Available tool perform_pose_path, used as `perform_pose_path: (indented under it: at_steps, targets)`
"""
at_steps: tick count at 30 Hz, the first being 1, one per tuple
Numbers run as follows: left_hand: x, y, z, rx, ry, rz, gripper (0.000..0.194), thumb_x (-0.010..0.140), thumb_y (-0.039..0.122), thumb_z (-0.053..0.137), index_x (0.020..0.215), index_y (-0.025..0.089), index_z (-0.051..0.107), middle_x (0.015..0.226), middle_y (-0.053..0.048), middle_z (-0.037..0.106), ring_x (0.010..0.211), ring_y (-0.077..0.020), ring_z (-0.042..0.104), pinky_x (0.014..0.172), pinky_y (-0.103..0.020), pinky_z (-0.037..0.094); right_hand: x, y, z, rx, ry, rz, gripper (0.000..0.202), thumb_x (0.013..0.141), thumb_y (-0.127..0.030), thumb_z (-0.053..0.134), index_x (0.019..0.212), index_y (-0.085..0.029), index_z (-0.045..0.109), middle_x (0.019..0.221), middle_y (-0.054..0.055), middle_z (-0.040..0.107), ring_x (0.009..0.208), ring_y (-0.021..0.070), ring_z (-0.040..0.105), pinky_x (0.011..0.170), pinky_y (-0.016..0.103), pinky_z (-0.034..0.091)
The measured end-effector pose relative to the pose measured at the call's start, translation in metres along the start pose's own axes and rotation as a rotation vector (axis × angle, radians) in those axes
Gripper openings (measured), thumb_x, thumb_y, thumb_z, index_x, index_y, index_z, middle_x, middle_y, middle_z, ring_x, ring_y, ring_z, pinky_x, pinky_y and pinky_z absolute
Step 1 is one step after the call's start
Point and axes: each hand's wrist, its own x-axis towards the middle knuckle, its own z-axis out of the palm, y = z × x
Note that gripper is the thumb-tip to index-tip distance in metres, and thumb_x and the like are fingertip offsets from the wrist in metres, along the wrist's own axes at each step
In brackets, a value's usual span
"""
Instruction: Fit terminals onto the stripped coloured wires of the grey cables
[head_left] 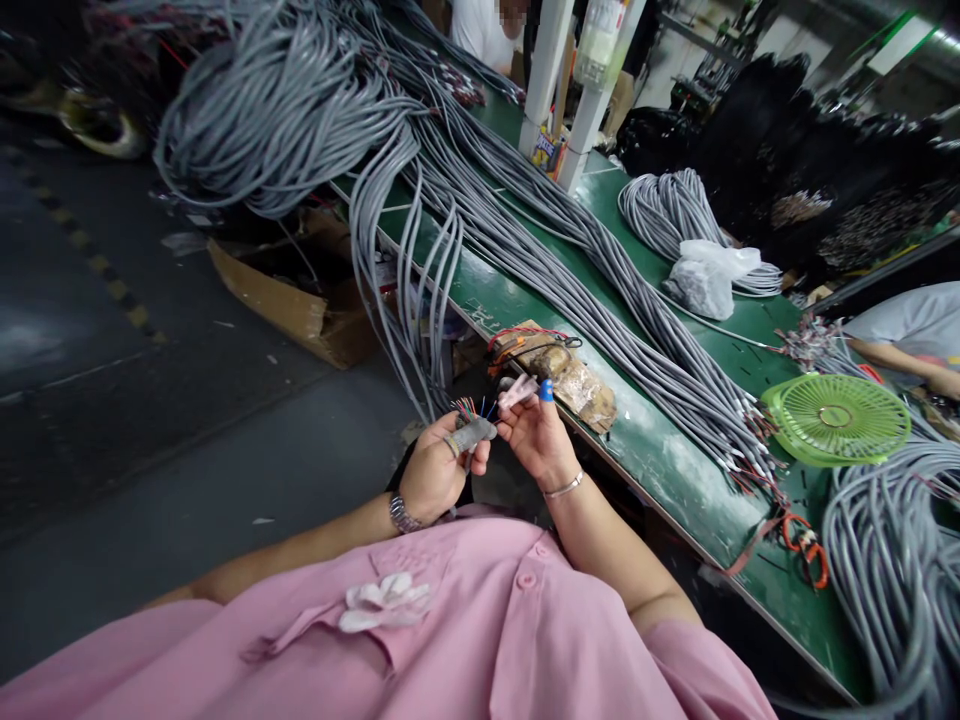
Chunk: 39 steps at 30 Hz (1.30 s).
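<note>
My left hand (437,470), with a grey cover on its thumb, is closed round a cable end from which thin coloured wires (466,408) fan out. Close on its right, my right hand (536,435) has a blue cover on one fingertip and pinches a small pale pink tool (517,392) beside the wires. The two hands nearly touch, in front of the bench edge. Just beyond them a worn block (592,400) wrapped in tape lies at the edge of the green bench (652,430). The cable itself is mostly hidden by my left hand.
Long bundles of grey cable (525,255) run across the bench, with a big coil (277,110) at the upper left. A green fan (836,418), orange-handled scissors (806,548) and a plastic bag (709,278) lie right. A cardboard box (292,310) is below; people are beyond.
</note>
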Motion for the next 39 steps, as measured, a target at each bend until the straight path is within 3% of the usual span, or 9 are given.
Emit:
perform_pose_path:
  at_steps: [6,12,19,25,39]
  targets:
    - [0.004,0.006,-0.002,0.228,0.059,0.248,0.018,0.073,0.031,0.072,0.081,0.018,0.063,0.058,0.002,0.063,0.047,-0.0111,0.055,0.043,-0.022,0.045,-0.003,0.0,0.005,-0.067,-0.008,-0.092,0.027,0.082,-0.044,0.067,0.088,-0.017,0.068,0.083,0.001,0.067,0.066,0.0091,0.056,0.058,0.019,0.049]
    - [0.009,0.01,-0.005,0.547,0.062,0.413,0.014,0.075,0.03,0.071,0.081,0.018,0.066,0.061,-0.001,0.065,0.051,-0.0134,0.06,0.052,-0.025,0.05,0.002,0.005,0.002,-0.066,0.01,-0.11,0.038,0.084,-0.054,0.06,0.088,-0.017,0.068,0.088,0.003,0.069,0.067,0.0098,0.057,0.057,0.02,0.05]
    - [0.011,0.011,-0.007,0.76,0.114,0.525,0.014,0.065,0.024,0.077,0.078,0.021,0.074,0.067,-0.004,0.071,0.062,-0.0184,0.063,0.064,-0.028,0.049,0.011,0.006,0.004,-0.034,0.008,-0.079,0.038,0.086,-0.056,0.057,0.094,-0.02,0.067,0.094,0.003,0.07,0.069,0.0107,0.059,0.061,0.022,0.05]
    - [0.011,0.015,-0.005,0.759,0.116,0.511,0.014,0.064,0.023,0.077,0.077,0.022,0.074,0.065,-0.004,0.07,0.062,-0.0193,0.062,0.064,-0.028,0.047,0.011,0.006,0.002,-0.078,-0.047,-0.101,0.051,0.087,-0.065,0.046,0.092,-0.019,0.068,0.096,0.005,0.07,0.072,0.012,0.059,0.064,0.023,0.05]
    - [0.013,0.011,-0.011,0.793,0.105,0.483,0.012,0.062,0.025,0.078,0.073,0.022,0.073,0.066,-0.004,0.069,0.063,-0.0194,0.061,0.064,-0.027,0.047,0.019,0.008,0.006,0.083,0.099,-0.081,0.035,0.084,-0.053,0.062,0.089,-0.019,0.066,0.081,0.001,0.069,0.07,0.0109,0.06,0.066,0.022,0.05]
